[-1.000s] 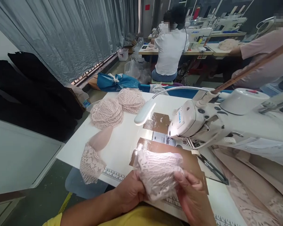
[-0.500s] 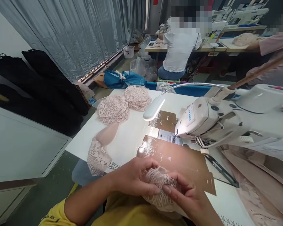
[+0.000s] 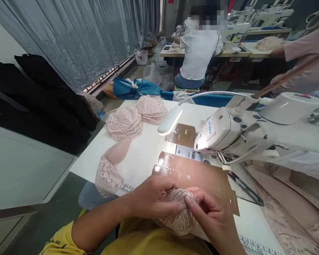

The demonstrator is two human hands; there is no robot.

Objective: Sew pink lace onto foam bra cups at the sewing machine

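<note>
Close to my body, a pale pink lace cup (image 3: 179,217) is held between both hands, over the front edge of the white sewing table. My left hand (image 3: 156,198) grips its left side, thumb lying across the lace. My right hand (image 3: 208,209) pinches the upper right edge between thumb and fingers. Part of the piece is hidden by my fingers. Beyond my hands, brown tape (image 3: 194,170) covers the table in front of the sewing machine (image 3: 220,132). A single lace and mesh piece (image 3: 108,173) lies at the table's left edge.
Two stacks of lace cups, a left stack (image 3: 124,124) and a right stack (image 3: 152,109), sit at the back left. A white lamp (image 3: 170,121) arches over the table. Beige fabric (image 3: 289,198) lies at the right. A person in a white shirt (image 3: 198,55) sits ahead.
My right thumb and fingers have shifted up along the lace cup's edge and now pinch its top. The left hand keeps its grip. The whole view has shifted slightly.
</note>
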